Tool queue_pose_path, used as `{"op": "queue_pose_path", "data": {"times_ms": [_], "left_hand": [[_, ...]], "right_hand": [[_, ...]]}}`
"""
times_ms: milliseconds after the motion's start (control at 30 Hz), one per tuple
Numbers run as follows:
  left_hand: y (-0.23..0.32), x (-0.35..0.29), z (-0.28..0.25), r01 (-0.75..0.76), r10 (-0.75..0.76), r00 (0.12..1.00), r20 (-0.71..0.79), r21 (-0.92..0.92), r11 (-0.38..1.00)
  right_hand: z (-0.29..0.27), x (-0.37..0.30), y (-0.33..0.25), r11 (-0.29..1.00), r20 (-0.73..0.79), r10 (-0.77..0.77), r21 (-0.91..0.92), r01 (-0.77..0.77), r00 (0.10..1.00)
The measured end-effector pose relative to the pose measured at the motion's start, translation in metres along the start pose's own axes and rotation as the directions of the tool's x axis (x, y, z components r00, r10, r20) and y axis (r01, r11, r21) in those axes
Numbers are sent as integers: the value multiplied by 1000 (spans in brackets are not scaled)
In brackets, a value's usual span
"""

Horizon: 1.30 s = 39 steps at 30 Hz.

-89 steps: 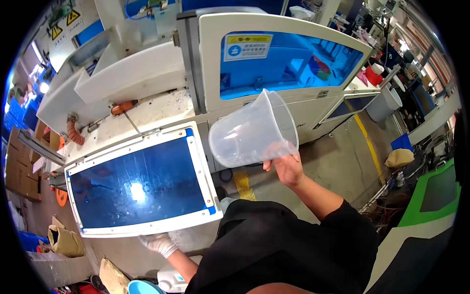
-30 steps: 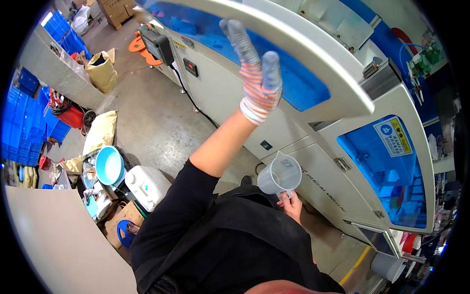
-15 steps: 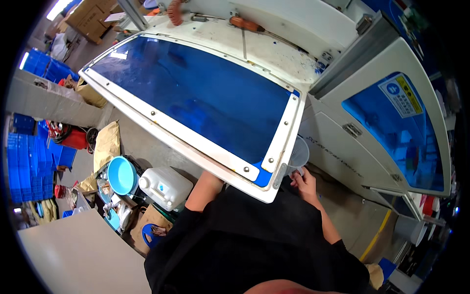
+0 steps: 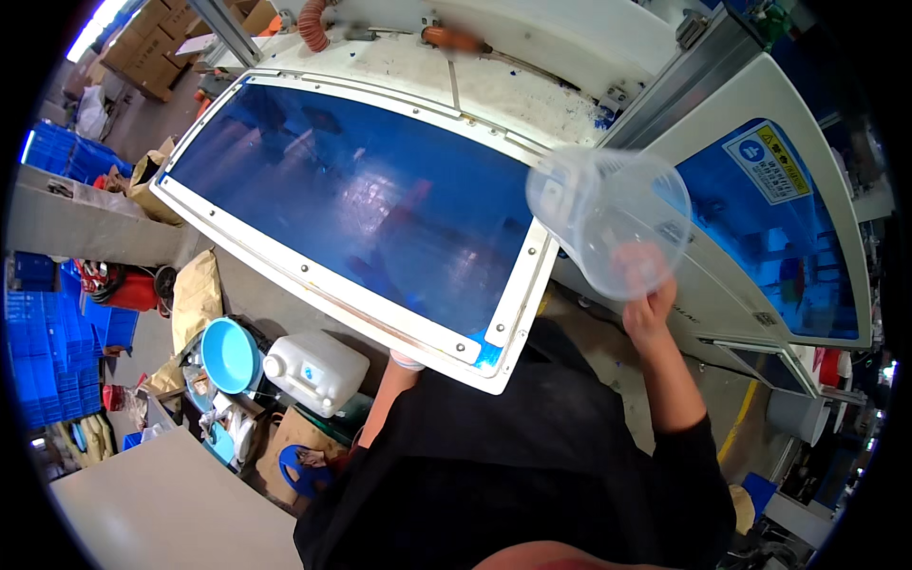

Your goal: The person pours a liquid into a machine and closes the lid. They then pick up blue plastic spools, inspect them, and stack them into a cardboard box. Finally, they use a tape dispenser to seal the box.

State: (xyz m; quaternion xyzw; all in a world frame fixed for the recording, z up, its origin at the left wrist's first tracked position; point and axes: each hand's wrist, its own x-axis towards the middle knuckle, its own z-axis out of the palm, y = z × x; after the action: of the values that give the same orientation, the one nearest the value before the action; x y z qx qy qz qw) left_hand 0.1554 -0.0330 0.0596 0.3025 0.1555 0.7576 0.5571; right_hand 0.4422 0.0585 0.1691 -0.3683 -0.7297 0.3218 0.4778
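My right hand (image 4: pixel 649 302) is raised at the right end of the hinged white-framed lid. Its fingers are closed round a clear plastic container (image 4: pixel 608 204), tilted, through whose wall some of the fingers show. The container is over the lid's right corner, in front of the white machine. The lid (image 4: pixel 313 277) has a blue see-through window (image 4: pixel 361 190) and is fixed with several screws. My left forearm (image 4: pixel 388 394) reaches up beneath the lid's near edge. That hand is hidden by the lid, so its fingers do not show.
An orange-handled screwdriver (image 4: pixel 456 39) lies on the white ledge behind the lid. To the left on the floor are a white jerrycan (image 4: pixel 318 372), a light-blue basin (image 4: pixel 230 355) and a kraft sack (image 4: pixel 197 304). An open white door with a blue window (image 4: pixel 760 228) stands at the right.
My right hand has come up from beside the lid's lower right corner, bringing the clear container above the lid's edge. My left forearm stays under the lid.
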Motion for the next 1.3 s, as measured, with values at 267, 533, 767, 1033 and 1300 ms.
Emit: {"op": "queue_pose_path", "data": {"times_ms": [267, 533, 767, 1033, 1300], "left_hand": [[-18, -13, 0, 5, -3, 999, 35, -71, 997], [-16, -25, -4, -9, 10, 1000, 24, -66, 998], [-23, -23, -3, 8, -4, 999, 47, -92, 996], [-27, -3, -9, 117, -94, 980, 177, -125, 985], [36, 184, 113, -552, 554, 772, 312, 761, 342]], "right_hand": [[134, 197, 41, 997, 119, -20, -71, 29, 993], [134, 249, 69, 830, 347, -63, -503, 242, 936], [97, 235, 52, 626, 428, -255, -611, 485, 867], [30, 141, -13, 818, -8, -572, -75, 570, 820], [-77, 30, -49, 757, -504, -652, -471, 452, 566]]}}
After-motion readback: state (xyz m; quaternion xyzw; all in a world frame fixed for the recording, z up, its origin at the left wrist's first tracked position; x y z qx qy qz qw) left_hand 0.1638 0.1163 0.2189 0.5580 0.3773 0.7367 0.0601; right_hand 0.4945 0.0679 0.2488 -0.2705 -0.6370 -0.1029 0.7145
